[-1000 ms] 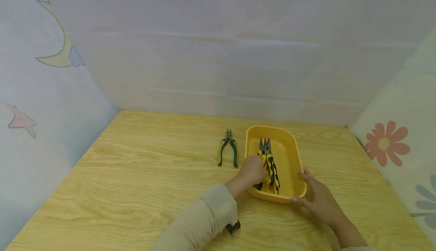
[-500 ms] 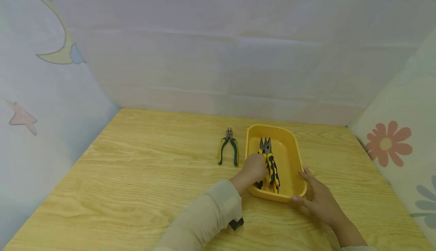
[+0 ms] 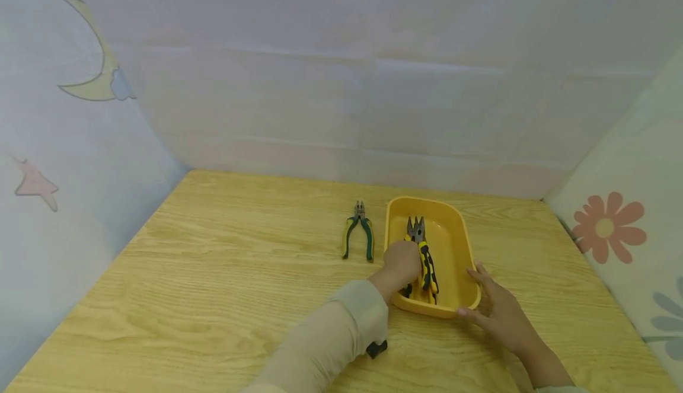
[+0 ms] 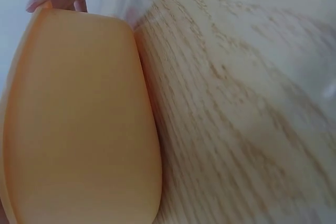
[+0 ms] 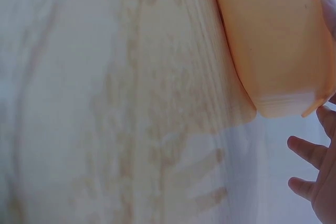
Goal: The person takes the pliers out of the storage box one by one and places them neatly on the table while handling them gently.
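Observation:
A yellow plastic tray (image 3: 453,245) rests on the table, with several pliers inside. My left hand (image 3: 401,264) reaches over the tray's left wall, fingers curled at the handles of the leftmost pliers; the hand hides most of those handles. Pliers with yellow-and-black handles (image 3: 427,270) lie beside it, their noses pointing away from me. At the tray's near right corner is my right hand (image 3: 501,310), its thumb at the front rim and its fingertips touching the right side. The right wrist view shows two of its fingers (image 5: 307,153) spread away from the wall.
Pliers with green-and-yellow handles (image 3: 358,233) lie on the wooden table (image 3: 240,274), left of the tray. A dark object (image 3: 376,349) shows partly from under the left sleeve. Patterned sheets (image 3: 427,85) enclose the table's back and sides.
The left forearm and sleeve have shifted slightly right, and the left hand has moved a little right within the tray. The tray, the right hand and the green-and-yellow pliers stay where they were.

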Demonstrator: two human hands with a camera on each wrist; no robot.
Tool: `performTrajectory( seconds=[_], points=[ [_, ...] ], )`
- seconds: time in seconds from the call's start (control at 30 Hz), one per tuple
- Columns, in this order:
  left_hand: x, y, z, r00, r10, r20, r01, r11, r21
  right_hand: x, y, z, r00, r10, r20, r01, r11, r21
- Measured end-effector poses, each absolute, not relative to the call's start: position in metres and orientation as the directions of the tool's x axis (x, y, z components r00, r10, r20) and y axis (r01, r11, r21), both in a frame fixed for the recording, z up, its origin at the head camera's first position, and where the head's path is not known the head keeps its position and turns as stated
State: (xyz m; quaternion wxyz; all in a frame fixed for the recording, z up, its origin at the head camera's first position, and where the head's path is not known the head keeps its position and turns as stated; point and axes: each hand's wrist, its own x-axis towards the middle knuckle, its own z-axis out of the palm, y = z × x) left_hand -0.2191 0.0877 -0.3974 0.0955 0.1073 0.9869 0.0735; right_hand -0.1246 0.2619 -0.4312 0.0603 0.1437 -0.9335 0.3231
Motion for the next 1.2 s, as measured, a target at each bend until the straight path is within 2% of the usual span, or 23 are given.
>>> performTrajectory(
  seconds=[0.5,0.7,1.03,1.2],
  points=[
    [-0.2193,0.0928,-0.3979,-0.961,0.191,-0.198,0.185,0.981,0.053,-0.1244,0.2617,-0.4320,-0.950,-0.225,0.215,-0.310,0.739,-0.599],
    [-0.2206,0.0933,-0.3975,-0.958,0.188,-0.219,0.171,0.981,0.092,-0.1250,0.2624,-0.4309,-0.952,-0.222,0.213,-0.306,0.753,-0.583],
    [-0.2185,0.0904,-0.3946,-0.936,0.289,-0.199,0.274,0.957,0.101,-0.1247,0.2628,-0.4292,-0.947,-0.228,0.225,-0.318,0.748,-0.583],
    [-0.2194,0.0868,-0.3970,-0.925,0.327,-0.192,0.301,0.941,0.154,-0.1247,0.2619,-0.4290,-0.947,-0.228,0.224,-0.318,0.751,-0.578]
  ],
)
